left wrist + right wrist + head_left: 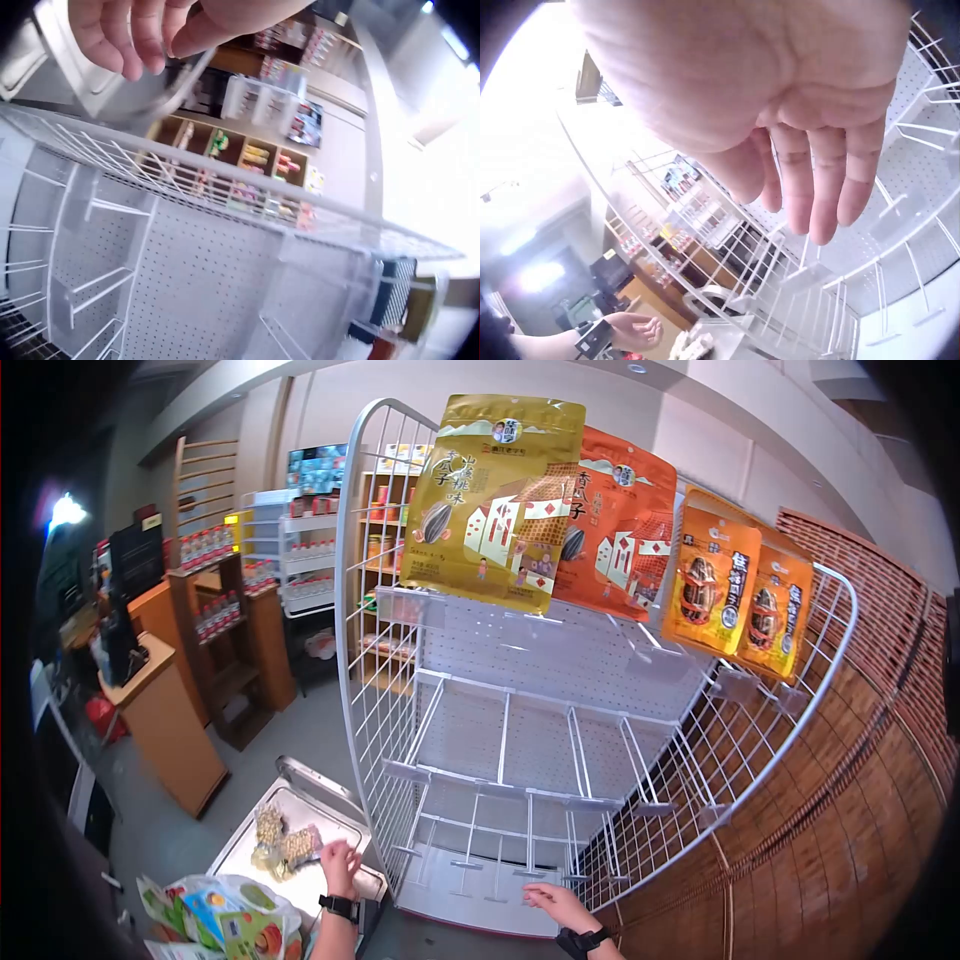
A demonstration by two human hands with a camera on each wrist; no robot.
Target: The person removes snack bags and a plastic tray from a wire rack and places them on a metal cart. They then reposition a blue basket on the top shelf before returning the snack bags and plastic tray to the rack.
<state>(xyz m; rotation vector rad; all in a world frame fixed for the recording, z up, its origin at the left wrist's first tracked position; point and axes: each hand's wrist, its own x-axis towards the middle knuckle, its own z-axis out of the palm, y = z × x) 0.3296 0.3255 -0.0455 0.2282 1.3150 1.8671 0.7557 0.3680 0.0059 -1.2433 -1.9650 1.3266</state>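
Observation:
A white wire rack (350,610) holds a gold seed bag (490,510), a red bag (620,530) and orange bags (712,585) on its top hooks; several lower hooks hang bare. Over a white cart (240,840), the left hand (341,868) is beside packets of nuts (285,842), holding nothing visible. Its fingers hang loosely bent in the left wrist view (142,30). Before the rack's lowest hooks, the right hand (560,905) is empty, its fingers loosely extended in the right wrist view (780,127).
A plastic bag of colourful packets (225,920) stands at the cart's near side. Wooden counters (165,720) and shelves of small goods (210,550) are at the left. A brick-patterned wall (850,800) runs along the right.

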